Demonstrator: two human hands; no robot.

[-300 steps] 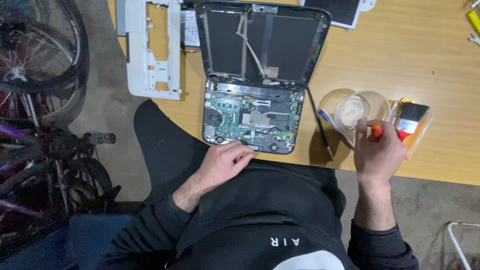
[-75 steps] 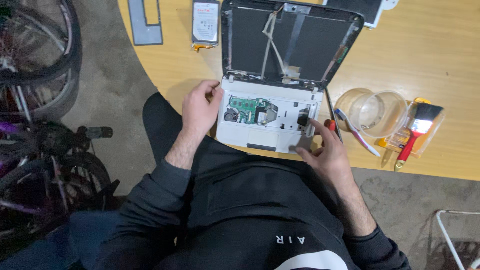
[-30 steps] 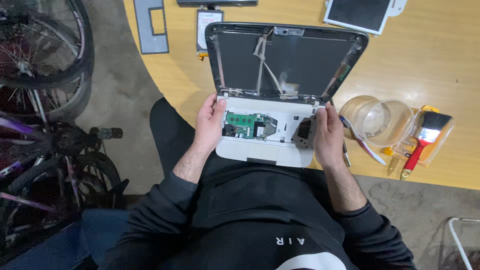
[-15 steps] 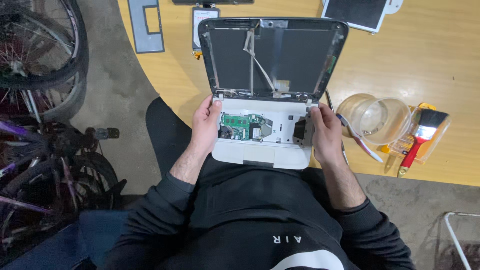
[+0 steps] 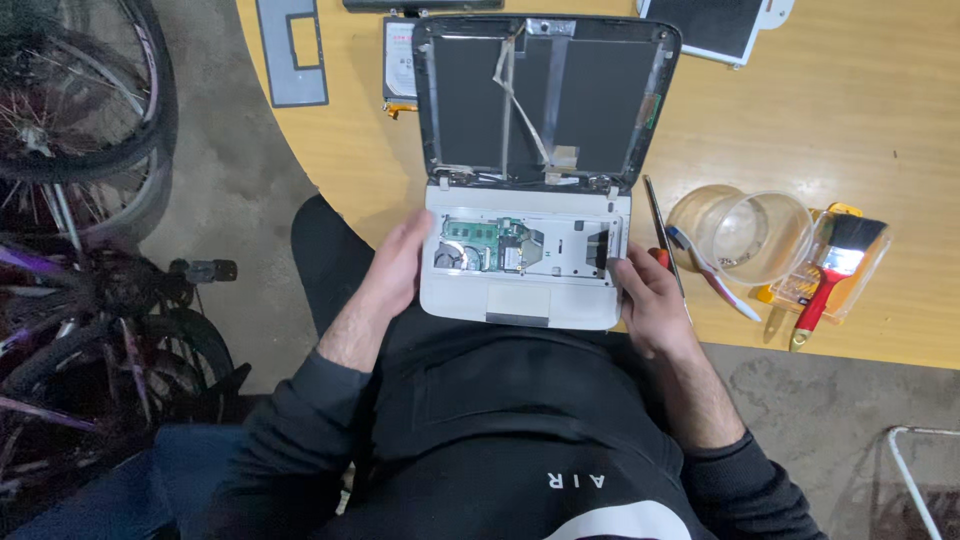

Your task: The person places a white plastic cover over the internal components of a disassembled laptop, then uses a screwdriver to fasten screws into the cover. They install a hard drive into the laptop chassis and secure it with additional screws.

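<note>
At the far left stand dark bicycles on the grey floor; two or more wheels show, but the rest is too dark to count. Next comes the round edge of the one yellow wooden tabletop. On it, near the top, lies one flat grey plastic frame with a square hole, and just right of that one small silver drive box, partly hidden. In the middle sits one small white laptop with its keyboard taken off, at the near edge of the tabletop, right in front of the person. Its lid stands open and shows one dark bare back panel with thin cables. Inside the base you can see one green circuit board. The left hand lies open against the left side of the laptop, fingers flat on it. The right hand is on the right side, its fingers curled at the corner of the base, touching it. Just right of the laptop lies one long thin metal tool. Then comes one clear plastic cup lying on its side, with one white toothbrush beside it. At the right lies one paintbrush with a red handle on one clear flat tray. Up top lies one dark flat panel.
</note>
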